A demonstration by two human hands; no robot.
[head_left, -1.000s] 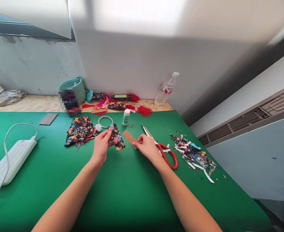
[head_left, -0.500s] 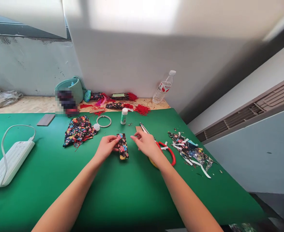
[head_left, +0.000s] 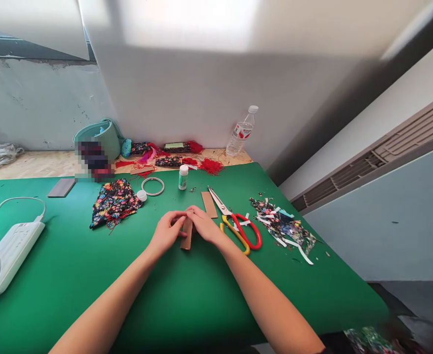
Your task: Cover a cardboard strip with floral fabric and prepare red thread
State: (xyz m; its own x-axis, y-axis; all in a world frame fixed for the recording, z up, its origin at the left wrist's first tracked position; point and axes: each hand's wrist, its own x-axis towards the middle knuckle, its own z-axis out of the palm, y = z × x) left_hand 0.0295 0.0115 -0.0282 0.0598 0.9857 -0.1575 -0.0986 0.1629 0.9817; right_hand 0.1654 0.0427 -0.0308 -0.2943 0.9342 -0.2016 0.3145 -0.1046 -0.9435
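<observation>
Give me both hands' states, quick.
Left hand: closed, holding the brown strip.
Right hand: fingers bent at the strip's far end; whether they grip it cannot be told.

From my remote seat I see a narrow, rectangular, matte brown strip of card-like material, its far end partly hidden by the fingers of the left hand and right hand. Its plain brown face is turned up, and its short near end juts out free toward me. It is over the smooth green tabletop; whether they touch, I cannot tell.
</observation>
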